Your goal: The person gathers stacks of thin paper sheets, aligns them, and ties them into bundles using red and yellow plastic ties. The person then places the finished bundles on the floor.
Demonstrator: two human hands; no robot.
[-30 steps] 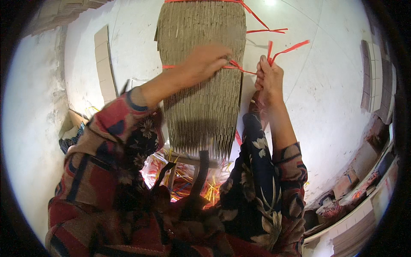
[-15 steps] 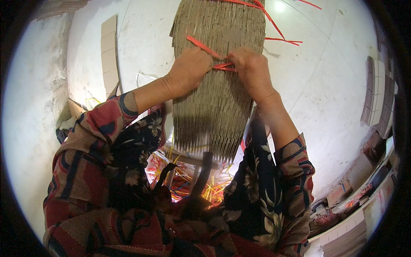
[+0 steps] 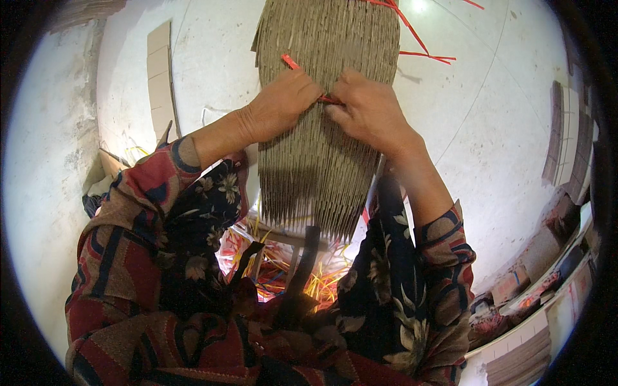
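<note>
A long stack of thin brown cardboard pieces (image 3: 309,151), edges up, stretches away in front of me. Across its top runs a red plastic strap (image 3: 329,100). My left hand (image 3: 283,101) is closed round it, and one strap end sticks out above that fist. My right hand (image 3: 368,108) grips the strap just beside the left, knuckles up, the two hands almost touching. Most of the crossing of the strap is hidden behind my fingers. Farther up the stack another red strap (image 3: 410,29) lies crossed, its ends hanging off to the right.
Below the stack's near end lies a tangle of red, yellow and white straps (image 3: 315,273) between my legs. A scored cardboard strip (image 3: 159,80) is on the floor at left. More cardboard strips (image 3: 566,135) lie at right, with boxes (image 3: 512,286) nearer me.
My right hand has turned and come in lower and closer to my left. The strap's loop between the hands has shrunk, and less of the loose end shows above my left fist.
</note>
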